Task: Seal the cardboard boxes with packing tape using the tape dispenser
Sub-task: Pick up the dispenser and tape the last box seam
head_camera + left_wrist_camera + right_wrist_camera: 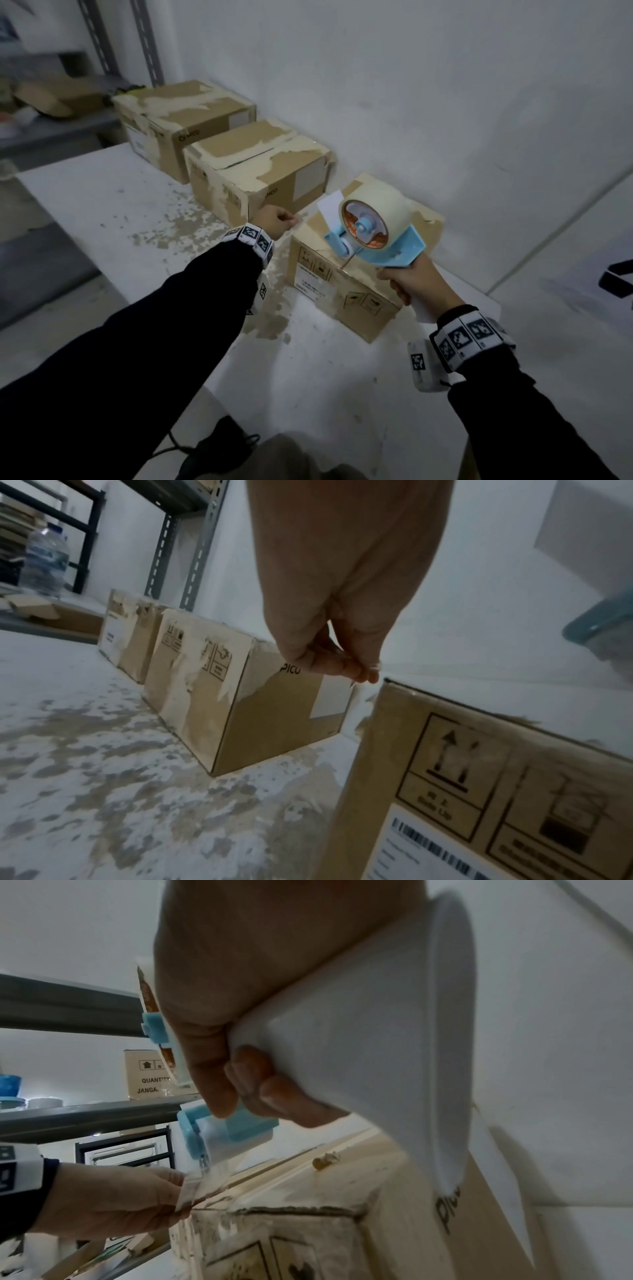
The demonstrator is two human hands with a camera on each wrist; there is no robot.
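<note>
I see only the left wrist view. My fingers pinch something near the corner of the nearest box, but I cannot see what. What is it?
Observer: The right wrist view shows the left hand pinching the free end of clear tape drawn from the tape dispenser.
Operator: Who holds the dispenser?
Observer: The right hand grips its handle, above the nearest box.
Operator: Is the middle box sealed?
Observer: In the head view, the middle box shows a dark gap between its top flaps.

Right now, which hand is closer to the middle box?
Left. The left hand hovers right beside the middle box; the right hand holds the tape dispenser over the nearest box.
</note>
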